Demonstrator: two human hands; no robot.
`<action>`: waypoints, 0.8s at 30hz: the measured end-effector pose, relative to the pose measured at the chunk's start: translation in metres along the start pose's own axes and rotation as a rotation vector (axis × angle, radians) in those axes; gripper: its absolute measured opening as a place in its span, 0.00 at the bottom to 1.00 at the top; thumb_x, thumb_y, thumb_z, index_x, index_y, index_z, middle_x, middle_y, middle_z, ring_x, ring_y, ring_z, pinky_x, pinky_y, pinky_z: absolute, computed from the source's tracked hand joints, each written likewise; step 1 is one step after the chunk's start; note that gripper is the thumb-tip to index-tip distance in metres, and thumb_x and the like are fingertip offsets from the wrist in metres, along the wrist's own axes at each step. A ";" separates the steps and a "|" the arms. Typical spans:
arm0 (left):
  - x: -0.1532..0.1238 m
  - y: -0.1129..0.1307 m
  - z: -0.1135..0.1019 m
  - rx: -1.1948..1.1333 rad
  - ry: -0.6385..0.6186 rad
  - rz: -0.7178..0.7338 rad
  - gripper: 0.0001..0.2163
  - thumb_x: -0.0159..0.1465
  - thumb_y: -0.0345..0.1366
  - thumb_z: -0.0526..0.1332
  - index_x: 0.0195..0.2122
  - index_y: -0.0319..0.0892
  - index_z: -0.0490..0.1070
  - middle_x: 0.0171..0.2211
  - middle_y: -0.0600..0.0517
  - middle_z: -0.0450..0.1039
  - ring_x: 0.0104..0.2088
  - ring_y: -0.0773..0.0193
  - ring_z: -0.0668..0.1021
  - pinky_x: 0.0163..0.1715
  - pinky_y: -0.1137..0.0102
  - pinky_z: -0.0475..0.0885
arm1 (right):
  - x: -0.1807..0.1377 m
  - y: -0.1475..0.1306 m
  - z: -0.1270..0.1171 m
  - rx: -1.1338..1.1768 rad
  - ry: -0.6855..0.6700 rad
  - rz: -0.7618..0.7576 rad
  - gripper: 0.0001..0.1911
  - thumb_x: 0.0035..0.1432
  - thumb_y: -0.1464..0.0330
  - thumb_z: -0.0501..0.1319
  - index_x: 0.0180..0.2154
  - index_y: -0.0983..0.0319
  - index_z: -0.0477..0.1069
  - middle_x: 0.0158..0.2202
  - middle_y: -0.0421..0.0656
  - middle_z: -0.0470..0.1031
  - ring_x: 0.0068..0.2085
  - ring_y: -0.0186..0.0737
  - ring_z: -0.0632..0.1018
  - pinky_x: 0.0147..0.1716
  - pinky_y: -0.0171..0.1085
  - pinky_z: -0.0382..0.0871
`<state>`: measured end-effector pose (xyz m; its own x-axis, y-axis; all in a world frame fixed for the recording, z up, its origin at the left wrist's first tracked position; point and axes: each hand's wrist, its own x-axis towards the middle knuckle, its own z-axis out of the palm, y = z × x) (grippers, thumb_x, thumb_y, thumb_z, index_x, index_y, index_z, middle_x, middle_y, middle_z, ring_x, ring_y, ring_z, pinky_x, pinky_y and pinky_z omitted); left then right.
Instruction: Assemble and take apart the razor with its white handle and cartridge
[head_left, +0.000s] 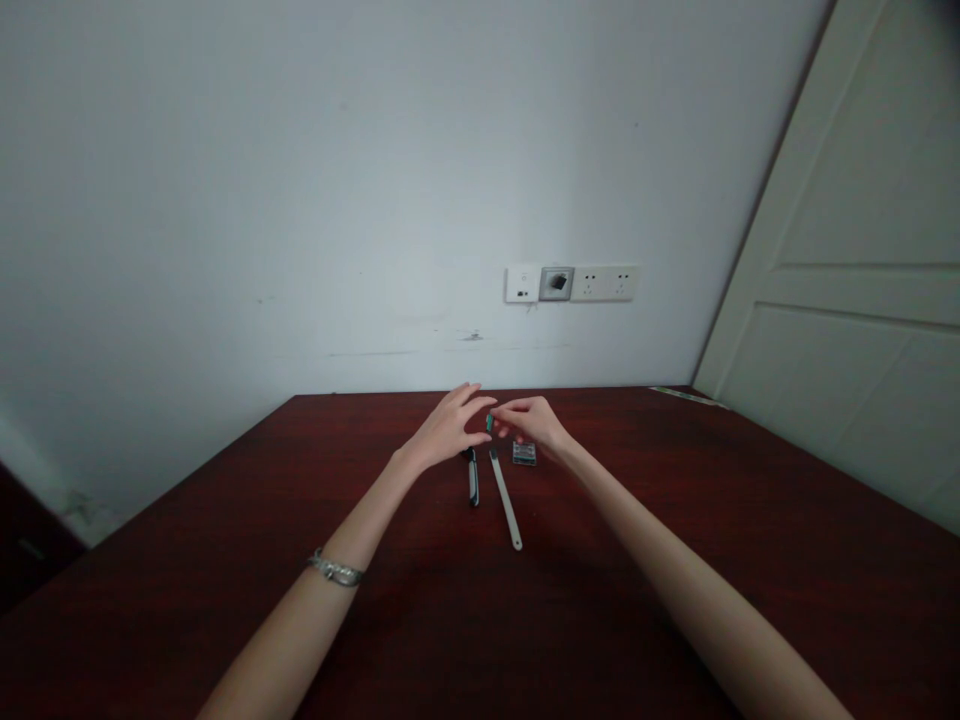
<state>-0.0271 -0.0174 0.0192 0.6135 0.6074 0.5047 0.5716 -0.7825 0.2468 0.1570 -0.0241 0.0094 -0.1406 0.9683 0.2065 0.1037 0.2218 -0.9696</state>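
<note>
Head view: beyond the dark tip of the white-handled tool (507,505), the right hand (529,414) pinches a small green piece (490,423), likely for fine control; the left hand (442,427) curves open beside it.

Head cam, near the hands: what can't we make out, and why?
Head view, all:
Small green object pinched in the bare right hand: too small to identify, partly covered by that hand.
Bare left hand: contact with that object too small to judge.
Slim grey-and-black pen-like item: far end partly hidden by left hand.
Clear rectangular box: contents too small.
Left forearm, right forearm: cut off by bottom edge.
</note>
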 end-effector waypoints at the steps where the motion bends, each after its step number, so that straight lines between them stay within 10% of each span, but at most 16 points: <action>1: 0.000 -0.001 -0.001 -0.006 0.007 -0.002 0.26 0.54 0.38 0.64 0.55 0.46 0.61 0.62 0.46 0.52 0.62 0.55 0.53 0.60 0.59 0.52 | 0.000 0.000 0.000 0.023 0.023 0.014 0.13 0.44 0.62 0.64 0.26 0.67 0.74 0.22 0.43 0.75 0.21 0.29 0.73 0.12 0.24 0.56; 11: 0.005 -0.012 0.014 -0.245 0.302 -0.228 0.09 0.54 0.40 0.63 0.34 0.40 0.75 0.45 0.45 0.71 0.48 0.57 0.71 0.52 0.62 0.62 | 0.005 0.003 0.003 0.279 0.225 -0.057 0.15 0.41 0.60 0.66 0.27 0.66 0.72 0.30 0.49 0.78 0.30 0.39 0.79 0.13 0.25 0.61; 24: 0.007 -0.008 0.023 -0.746 0.304 -0.454 0.16 0.56 0.42 0.60 0.38 0.35 0.75 0.40 0.45 0.76 0.42 0.57 0.75 0.44 0.66 0.68 | 0.001 0.007 0.017 0.323 0.183 -0.141 0.17 0.41 0.60 0.67 0.30 0.66 0.70 0.30 0.47 0.78 0.32 0.42 0.79 0.15 0.27 0.66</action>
<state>-0.0147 -0.0035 0.0021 0.1870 0.8980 0.3983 0.1582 -0.4277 0.8899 0.1410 -0.0234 0.0005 0.0494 0.9417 0.3328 -0.2232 0.3352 -0.9153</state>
